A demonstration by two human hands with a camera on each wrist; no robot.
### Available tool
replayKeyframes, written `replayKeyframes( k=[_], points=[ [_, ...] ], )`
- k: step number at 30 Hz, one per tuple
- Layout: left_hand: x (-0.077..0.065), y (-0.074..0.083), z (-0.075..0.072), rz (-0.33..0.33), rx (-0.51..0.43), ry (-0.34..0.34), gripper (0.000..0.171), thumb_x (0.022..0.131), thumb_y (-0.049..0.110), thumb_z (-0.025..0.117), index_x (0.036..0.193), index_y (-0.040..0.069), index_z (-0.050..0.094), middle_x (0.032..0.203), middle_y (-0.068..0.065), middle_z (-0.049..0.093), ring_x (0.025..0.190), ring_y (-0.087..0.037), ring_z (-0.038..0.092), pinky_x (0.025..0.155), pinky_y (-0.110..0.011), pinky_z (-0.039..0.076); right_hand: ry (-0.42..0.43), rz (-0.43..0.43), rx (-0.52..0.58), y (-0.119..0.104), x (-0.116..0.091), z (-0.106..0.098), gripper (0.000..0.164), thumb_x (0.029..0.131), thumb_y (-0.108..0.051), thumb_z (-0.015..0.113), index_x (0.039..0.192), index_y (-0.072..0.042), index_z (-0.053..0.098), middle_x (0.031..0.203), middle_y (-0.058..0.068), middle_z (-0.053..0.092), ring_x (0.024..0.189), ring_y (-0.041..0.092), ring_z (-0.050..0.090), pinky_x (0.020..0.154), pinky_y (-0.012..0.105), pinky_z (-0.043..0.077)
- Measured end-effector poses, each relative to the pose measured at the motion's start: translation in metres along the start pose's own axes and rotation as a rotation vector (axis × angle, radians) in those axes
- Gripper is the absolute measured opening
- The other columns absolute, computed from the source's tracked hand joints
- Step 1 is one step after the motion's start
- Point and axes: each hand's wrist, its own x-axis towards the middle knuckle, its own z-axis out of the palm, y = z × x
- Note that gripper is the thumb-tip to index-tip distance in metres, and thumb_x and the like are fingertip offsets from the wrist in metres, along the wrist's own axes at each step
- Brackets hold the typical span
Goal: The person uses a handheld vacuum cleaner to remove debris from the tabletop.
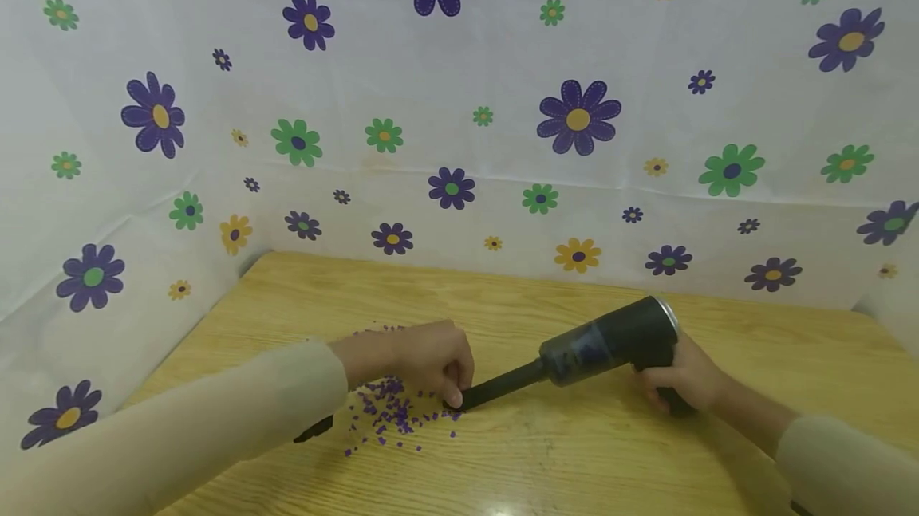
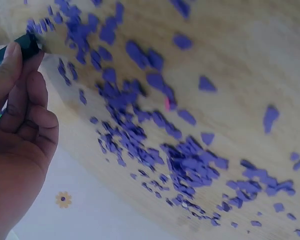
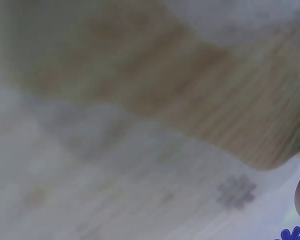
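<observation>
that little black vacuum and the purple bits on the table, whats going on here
A person is working a handheld vacuum over a wooden table. The right hand holds its handle, and the left hand pinches the tip of the nozzle, steadying it at the edge of a scatter of purple bits. Many bits lie on the table around the left hand. A flowered sheet walls in the table.

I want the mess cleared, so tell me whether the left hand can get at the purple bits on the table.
Probably yes: the left hand sits right at the purple bits, pinching the vacuum nozzle; nothing lies between them.
</observation>
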Motion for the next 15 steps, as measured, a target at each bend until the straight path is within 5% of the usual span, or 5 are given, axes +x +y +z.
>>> replayKeyframes(
  k=[8,15],
  points=[
    [-0.002,0.016,0.008,0.007,-0.024,-0.054,0.008,0.081,0.011,0.081,0.077,0.010,0.075,0.071,0.006,0.072,0.061,0.005,0.060,0.062,-0.012,0.052,-0.046,-0.032,0.066,-0.003,-0.017,0.002,0.008,0.081,0.016,0.054,0.085,0.010,0.050,0.051,0.022,0.051,0.034,0.021,0.052,0.033,0.034,0.046],
    [0.001,-0.011,-0.008,-0.004,0.121,0.031,0.002,0.086,0.012,0.077,0.086,0.010,0.078,0.082,0.003,0.075,0.072,-0.002,0.066,0.071,-0.017,0.055,0.056,0.063,0.033,-0.006,0.002,0.009,0.009,0.081,0.010,0.059,0.079,0.006,0.051,0.050,0.008,0.055,0.036,0.020,0.052,0.036,0.037,0.047]
  ],
)
